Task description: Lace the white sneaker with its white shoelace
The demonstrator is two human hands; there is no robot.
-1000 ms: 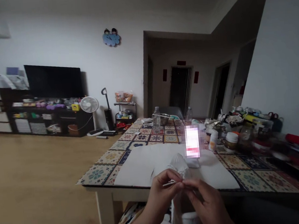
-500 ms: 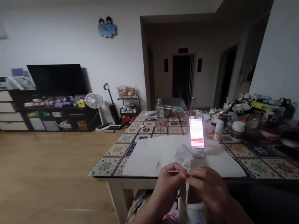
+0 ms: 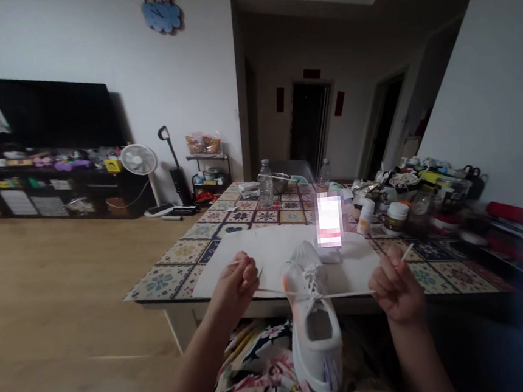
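Two fists close firmly on one white lace (image 3: 346,294), the left grip (image 3: 236,286) and the right grip (image 3: 396,288), and a short lace end pokes up from each. Nearest the person, a floral cloth (image 3: 252,358) covers the lap, and a white sneaker (image 3: 317,362) sits on it between the hands. The sneaker's long axis runs near to far, with the heel toward the person, the opening facing up and the toe pointing away over the edge of the table (image 3: 160,290). The lace stretches left to right across the sneaker's top, square to that axis. The left grip lies slightly nearer the sneaker than the right, and only the taut lace spans each gap.

Beyond the toe, a white sheet (image 3: 267,256) lies on the patterned tabletop, with a small white object (image 3: 328,254) on it beneath a pixelated, unreadable patch. To the right stand a white-lidded jar (image 3: 395,218) and other crowded containers. Farther along the table are a plastic bottle (image 3: 265,184) and a metal bowl (image 3: 280,183). Far left, a fan (image 3: 138,160) stands near a dark television (image 3: 48,111).
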